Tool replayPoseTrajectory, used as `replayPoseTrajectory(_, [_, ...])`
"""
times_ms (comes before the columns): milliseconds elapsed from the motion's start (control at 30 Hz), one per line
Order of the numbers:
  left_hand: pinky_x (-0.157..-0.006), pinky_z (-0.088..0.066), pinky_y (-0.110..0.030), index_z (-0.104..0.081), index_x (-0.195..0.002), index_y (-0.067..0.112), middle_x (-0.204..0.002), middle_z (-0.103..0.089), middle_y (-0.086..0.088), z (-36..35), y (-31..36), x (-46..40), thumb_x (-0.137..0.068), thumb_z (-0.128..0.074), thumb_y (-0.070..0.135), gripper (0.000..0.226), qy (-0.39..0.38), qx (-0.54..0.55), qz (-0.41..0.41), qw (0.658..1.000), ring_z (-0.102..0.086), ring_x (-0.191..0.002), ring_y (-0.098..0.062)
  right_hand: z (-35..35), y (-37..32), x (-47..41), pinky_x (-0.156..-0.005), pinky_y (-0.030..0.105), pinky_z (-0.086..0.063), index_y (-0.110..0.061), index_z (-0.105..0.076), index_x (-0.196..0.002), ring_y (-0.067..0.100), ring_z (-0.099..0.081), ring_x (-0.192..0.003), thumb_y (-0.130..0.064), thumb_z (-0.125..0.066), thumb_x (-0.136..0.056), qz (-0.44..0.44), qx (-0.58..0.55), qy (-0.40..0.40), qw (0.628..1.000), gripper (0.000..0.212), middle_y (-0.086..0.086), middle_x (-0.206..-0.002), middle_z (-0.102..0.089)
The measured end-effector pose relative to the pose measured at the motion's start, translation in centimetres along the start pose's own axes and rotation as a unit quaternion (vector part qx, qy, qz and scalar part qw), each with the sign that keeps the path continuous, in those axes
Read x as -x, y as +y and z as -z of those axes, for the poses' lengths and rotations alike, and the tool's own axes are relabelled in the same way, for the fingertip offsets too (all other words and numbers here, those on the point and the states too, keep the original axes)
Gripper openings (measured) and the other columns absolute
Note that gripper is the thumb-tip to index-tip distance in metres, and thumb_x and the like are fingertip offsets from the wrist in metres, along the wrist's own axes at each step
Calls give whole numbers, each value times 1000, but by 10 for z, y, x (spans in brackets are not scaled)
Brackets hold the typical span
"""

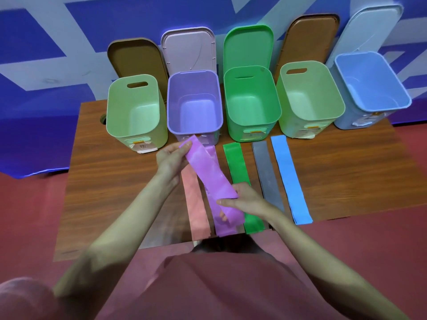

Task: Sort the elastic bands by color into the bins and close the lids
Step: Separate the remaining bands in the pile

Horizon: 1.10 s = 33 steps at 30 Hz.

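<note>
Bins all empty, lids up, so basically nothing's sorted yet. Left hand (171, 155) and right hand (242, 199) each grip an end of the purple band (208, 174), just in front of the purple bin (171, 121).

Lifting a purple band in front of 5 open bins

We hold a purple band (211, 175) off the wooden table (346, 172), our left hand (172, 157) pinching its far end near the purple bin (171, 112) and our right hand (245, 200) gripping its near end. More purple bands (225, 224) lie below it, between the pink bands (196, 204) and the green bands (238, 162); the grey band (266, 172) and blue bands (288, 179) lie further right. All 5 bins stand in a row with lids raised.
</note>
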<state>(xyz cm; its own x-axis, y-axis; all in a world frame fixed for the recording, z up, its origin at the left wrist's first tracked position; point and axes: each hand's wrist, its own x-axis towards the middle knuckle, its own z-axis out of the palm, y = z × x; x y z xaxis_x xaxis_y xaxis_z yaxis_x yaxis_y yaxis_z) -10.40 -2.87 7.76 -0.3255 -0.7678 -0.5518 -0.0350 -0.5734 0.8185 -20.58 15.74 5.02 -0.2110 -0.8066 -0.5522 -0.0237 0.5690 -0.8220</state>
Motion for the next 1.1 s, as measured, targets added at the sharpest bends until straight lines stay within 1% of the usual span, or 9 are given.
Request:
replayPoseTrajectory(67, [-59, -57, -22, -63, -105, -4, -84, -67, -9, -1, 0, -9, -84, -68, 4, 23, 12, -5, -29, 999, -65, -61, -9, 0, 10, 7, -63, 32, -58, 2, -65, -87, 25, -70, -61, -8, -68, -84, -23, -35, -24, 999, 11, 21, -76, -71])
replayPoseTrajectory(167, [-57, -55, -21, -66, -89, 2, -66, -68, 1, -4, -4, -18, -82, -69, 4, 8, 12, -42, -63, 997, -64, -58, -6, -3, 30, 10, -66, 29, -58, -4, -65, -86, 18, -70, -60, -6, -63, -87, -23, -31, -19, 999, 3, 6, -67, -72])
replayPoseTrajectory(300, [-58, -54, -20, -64, -82, 6, -53, -64, 10, -9, -12, -31, -82, -70, 4, 6, 12, -77, -88, 993, -61, -53, -2, -7, 50, 7, -61, 32, -50, -1, -62, -79, 30, -66, -60, -11, -60, -90, -64, 17, -8, 998, 15, 16, -68, -68])
replayPoseTrajectory(400, [-59, -54, -21, -65, -87, 2, -55, -66, 10, -9, -16, -46, -81, -71, 6, 9, 0, -130, -90, 987, -61, -54, -2, -16, 62, 10, -46, 23, -49, -13, -54, -73, 13, -63, -49, -16, -48, -98, -127, 30, -32, 991, 26, -4, -54, -62])
replayPoseTrajectory(500, [-63, -48, -23, -70, -84, 3, -69, -69, -1, -3, -24, -59, -70, -82, 13, 21, -11, -271, -96, 958, -58, -63, -8, -27, 72, 8, -38, 16, -42, -10, -54, -78, 2, -57, -39, -17, -42, -99, -142, 79, -35, 986, 25, 3, -61, -60])
replayPoseTrajectory(600, [-66, -45, -28, -66, -67, 13, -71, -65, -8, 4, -28, -69, -62, -88, 19, 23, -1, -373, -98, 922, -56, -63, -11, -34, 77, 1, -35, 15, -35, -12, -53, -65, 2, -50, -31, -10, -43, -96, -123, 87, -30, 988, 33, -1, -52, -57])
replayPoseTrajectory(700, [-48, -43, -20, -61, -70, 10, -53, -58, -3, -1, -28, -73, -70, -82, 8, 21, -10, -362, -94, 927, -52, -39, -3, -39, 80, -6, -39, 17, -40, -10, -58, -62, 5, -51, -35, -5, -41, -91, -109, 81, -28, 990, 35, -7, -48, -57])
replayPoseTrajectory(800, [-36, -40, -15, -54, -74, 8, -39, -57, 8, -12, -36, -76, -79, -70, -6, 21, -7, -339, -85, 937, -55, -35, -1, -41, 82, -13, -44, 22, -43, -4, -63, -73, 11, -53, -40, -7, -39, -90, -107, 80, -22, 991, 29, 0, -54, -59])
replayPoseTrajectory(1100, [-52, -54, -21, -60, -84, 1, -65, -59, -7, -22, -72, -98, -82, -68, -4, 10, 34, -324, -80, 942, -59, -40, -1, -43, 88, -20, -46, 24, -38, -5, -54, -66, 11, -50, -40, -10, -42, -90, -168, 91, 12, 982, 27, 10, -59, -56])
